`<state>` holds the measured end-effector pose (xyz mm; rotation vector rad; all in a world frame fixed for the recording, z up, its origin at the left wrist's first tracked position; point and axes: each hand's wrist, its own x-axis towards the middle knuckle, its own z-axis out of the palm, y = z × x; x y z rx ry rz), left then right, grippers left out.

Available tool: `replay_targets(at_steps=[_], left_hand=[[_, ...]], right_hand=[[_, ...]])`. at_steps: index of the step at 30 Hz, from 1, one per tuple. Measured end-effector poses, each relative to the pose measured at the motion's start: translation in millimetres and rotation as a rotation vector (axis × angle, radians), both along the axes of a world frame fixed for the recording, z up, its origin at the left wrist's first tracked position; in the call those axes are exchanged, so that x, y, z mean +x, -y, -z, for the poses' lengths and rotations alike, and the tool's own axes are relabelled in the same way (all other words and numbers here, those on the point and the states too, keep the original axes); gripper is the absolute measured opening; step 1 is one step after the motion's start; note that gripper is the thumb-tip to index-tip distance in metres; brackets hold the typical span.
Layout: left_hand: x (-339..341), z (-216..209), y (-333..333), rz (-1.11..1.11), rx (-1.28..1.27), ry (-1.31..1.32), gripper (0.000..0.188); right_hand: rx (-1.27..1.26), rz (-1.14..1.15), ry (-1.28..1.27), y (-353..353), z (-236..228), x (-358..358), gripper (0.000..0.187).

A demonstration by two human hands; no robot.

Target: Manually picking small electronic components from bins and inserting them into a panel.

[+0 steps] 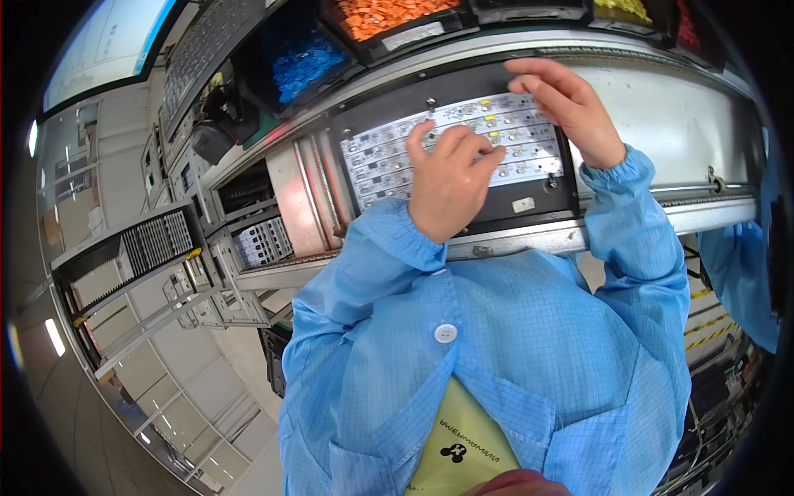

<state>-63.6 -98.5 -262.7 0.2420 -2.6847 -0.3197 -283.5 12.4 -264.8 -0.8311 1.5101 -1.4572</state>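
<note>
A white circuit board panel, made of several long strips with small parts, lies in a black tray. Small yellow pieces sit in a column on its strips. My left hand hovers low over the panel's middle, its thumb and index finger drawn together and another finger apart toward the left. What lies between those fingertips is hidden. Above the tray's far right corner is my right hand, thumb and fingertips pinched together. Anything in that pinch is too small to make out.
Behind the tray stand bins of blue pieces, orange pieces and yellow pieces. A black handheld device is at the far left. Metal conveyor rails run along the tray. A rack of boards stands left, a screen upper left.
</note>
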Motion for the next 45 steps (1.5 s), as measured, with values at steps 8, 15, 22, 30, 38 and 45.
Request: replay_targets(at_steps=[8,15,22,30,38,45], left_hand=[[-6,-32,175,-0.436,-0.143,-0.111,0.029],[-25,-6,254,-0.539,-0.191,0.161,0.051],[-27,-31,222,-0.517,0.061,0.035,0.026],[-25,-20,231,-0.530,0.083,0.005,0.031],[-22,-17,234,-0.497,0.105,-0.021,0.032],[-21,-21,231,-0.511,0.130,0.005,0.033]], right_hand=[[0.087,0.323,0.163,-11,32,-15,0.024],[0.052,0.080,-0.074,-6,9,8,0.028],[0.175,-0.035,-0.233,-23,-12,44,0.021],[0.046,-0.071,-0.886,-27,-12,78,0.021],[-0.018,-0.082,-0.950,-26,-1,80,0.018],[0.002,-0.078,-0.977,-27,-5,80,0.016]])
